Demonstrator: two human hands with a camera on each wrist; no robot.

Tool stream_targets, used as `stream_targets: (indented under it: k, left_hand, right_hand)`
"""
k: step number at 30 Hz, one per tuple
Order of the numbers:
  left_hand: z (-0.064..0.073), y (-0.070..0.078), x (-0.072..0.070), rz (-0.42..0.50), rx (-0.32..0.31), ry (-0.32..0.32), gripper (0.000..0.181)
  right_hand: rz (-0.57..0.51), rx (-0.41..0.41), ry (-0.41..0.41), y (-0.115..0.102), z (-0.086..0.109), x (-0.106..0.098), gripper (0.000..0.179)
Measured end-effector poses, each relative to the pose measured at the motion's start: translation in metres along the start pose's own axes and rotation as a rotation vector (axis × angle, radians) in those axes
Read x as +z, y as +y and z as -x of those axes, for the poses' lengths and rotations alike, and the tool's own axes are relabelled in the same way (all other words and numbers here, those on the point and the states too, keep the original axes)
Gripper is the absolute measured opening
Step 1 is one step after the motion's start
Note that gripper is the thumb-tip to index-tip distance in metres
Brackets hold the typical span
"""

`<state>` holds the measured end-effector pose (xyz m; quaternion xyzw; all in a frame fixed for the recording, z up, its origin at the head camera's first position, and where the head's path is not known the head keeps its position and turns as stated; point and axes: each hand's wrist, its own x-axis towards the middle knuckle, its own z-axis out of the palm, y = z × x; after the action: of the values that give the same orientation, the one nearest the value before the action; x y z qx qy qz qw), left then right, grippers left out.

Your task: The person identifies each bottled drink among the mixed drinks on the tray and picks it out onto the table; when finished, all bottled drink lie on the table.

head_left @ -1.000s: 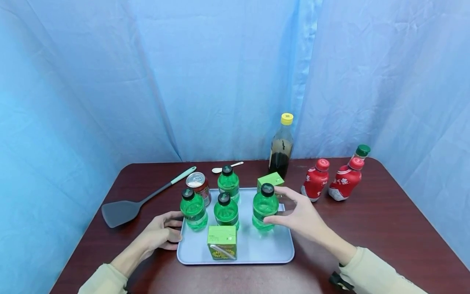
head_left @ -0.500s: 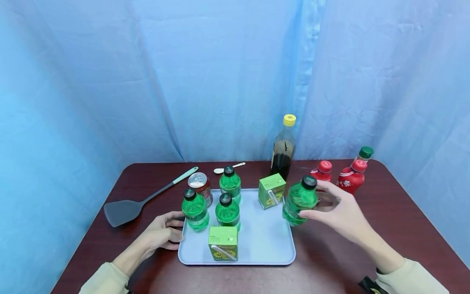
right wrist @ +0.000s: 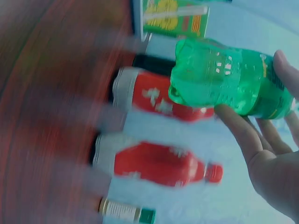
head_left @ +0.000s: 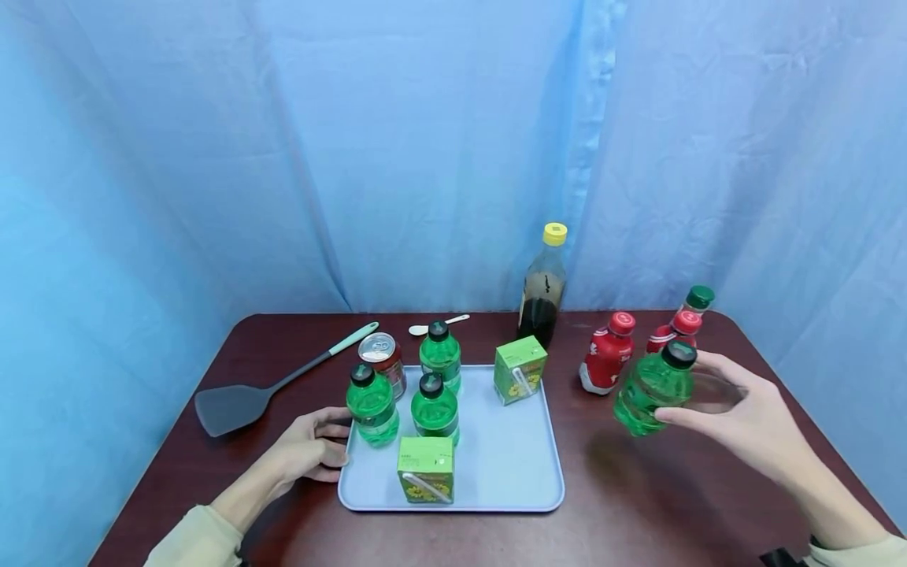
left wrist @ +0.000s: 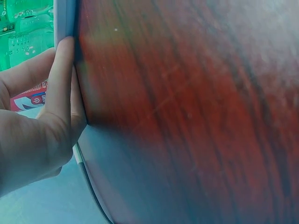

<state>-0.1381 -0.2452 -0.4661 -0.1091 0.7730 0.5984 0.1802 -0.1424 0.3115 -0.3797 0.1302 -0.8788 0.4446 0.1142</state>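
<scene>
My right hand (head_left: 744, 417) holds a small green drink bottle (head_left: 653, 390) with a black cap, tilted and lifted above the table right of the tray. In the right wrist view, the fingers grip that bottle (right wrist: 224, 79) around its side. At the left edge of the pale blue tray (head_left: 503, 472), my left hand (head_left: 308, 449) grips the rim with bent fingers. The left wrist view shows the hand (left wrist: 42, 102) against the tray edge (left wrist: 64, 21). Several more green bottles (head_left: 435, 409) and two green drink cartons (head_left: 426, 471) stand on the tray.
Behind the tray are a red can (head_left: 383, 358), a white spoon (head_left: 432, 326) and a yellow-capped bottle of dark liquid (head_left: 542, 295). A grey spatula (head_left: 237, 408) lies left. Red bottles (head_left: 608, 354) and a green-capped bottle (head_left: 700, 297) stand at the right, near the held bottle.
My right hand has lifted the green bottle off the tray's right side and carried it rightward past the rim, in front of the red bottles. The left hand stays at the tray's edge.
</scene>
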Motion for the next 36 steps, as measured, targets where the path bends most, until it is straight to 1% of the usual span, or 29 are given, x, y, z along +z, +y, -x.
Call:
stream_targets:
  k: [6,13,15,21,27,33,36]
  left_hand:
    - [-0.001,0.000,0.002,0.004,-0.019,0.005,0.076]
    - [0.001,-0.001,0.000,0.001,-0.031,-0.001,0.076]
    - [0.002,0.000,0.000,-0.004,-0.031,0.002,0.076]
    - [0.000,0.001,0.000,0.012,-0.026,-0.007,0.076]
    - [0.000,0.000,-0.001,0.018,-0.021,-0.007,0.075]
    - [0.000,0.001,-0.001,0.008,-0.007,-0.006,0.075]
    - [0.000,0.000,-0.001,0.008,0.000,-0.008,0.076]
  right_hand:
    - [0.073,0.100,0.031,0.019,0.006,-0.026,0.072]
    - [0.107,0.248,0.118,0.042,0.019,-0.045,0.077]
    - [0.115,0.275,0.136,0.049,0.022,-0.050,0.079]
    - [0.154,0.312,0.195,0.074,0.021,-0.062,0.082]
    - [0.236,0.349,0.219,0.097,0.012,-0.060,0.087]
    - [0.197,0.347,0.243,0.115,0.001,-0.059,0.087]
    - [0.209,0.351,0.236,0.120,-0.005,-0.060,0.088]
